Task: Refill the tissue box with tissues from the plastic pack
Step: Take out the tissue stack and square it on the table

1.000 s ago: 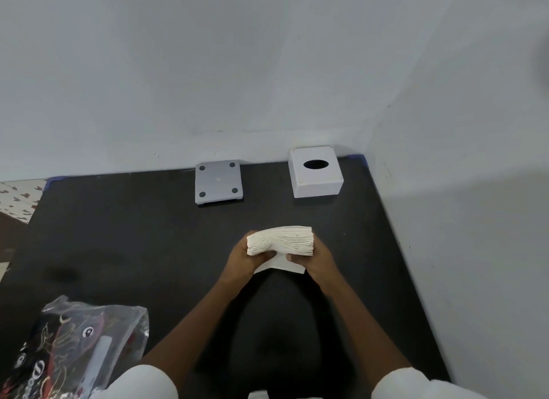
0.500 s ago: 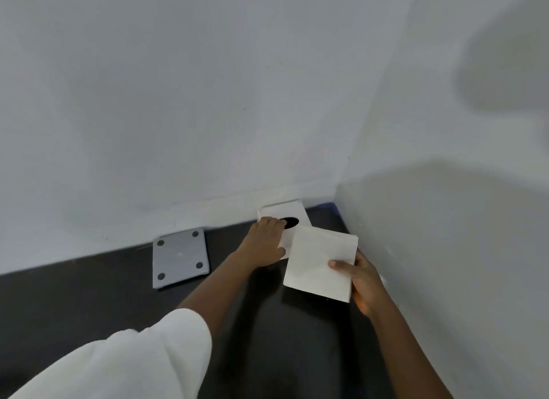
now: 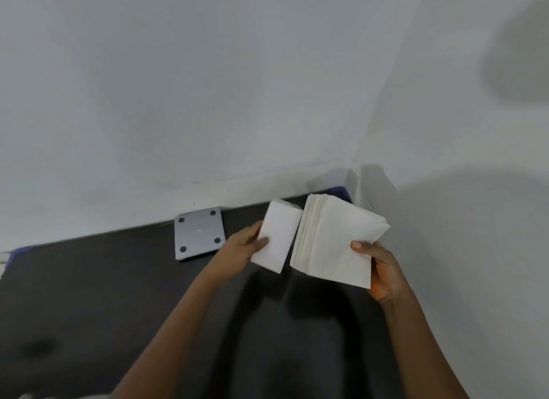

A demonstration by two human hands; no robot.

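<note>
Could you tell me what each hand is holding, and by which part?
Left hand: tissue box, by its left side. Right hand: tissue stack, near corner.

Hard to place: perhaps a plain room at home. Bare white walls meeting in a corner. Dark tabletop pushed against them.

We held the tissue box in our left hand above the tabletop, just left of the stack of tissues gripped in our right hand. The box's base plate lay flat on the tabletop to the left, close against the back wall.
</note>
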